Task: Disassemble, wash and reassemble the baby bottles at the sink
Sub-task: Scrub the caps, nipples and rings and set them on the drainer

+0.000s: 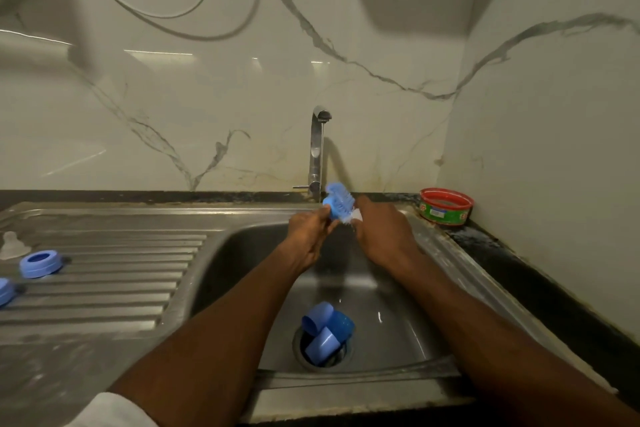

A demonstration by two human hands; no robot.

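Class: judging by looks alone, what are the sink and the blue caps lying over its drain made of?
Sink: likely stainless steel, brushed grey with soft reflections and pressed draining ridges. Blue caps: probably moulded plastic, smooth, uniformly coloured, slightly translucent at the rims.

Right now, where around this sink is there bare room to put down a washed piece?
The ribbed steel drainboard is bare between the blue screw ring at its left edge and the basin. Its flat front part is bare too. Crowded: the basin drain, under blue plastic caps, and the back right corner, with a red-rimmed tub.
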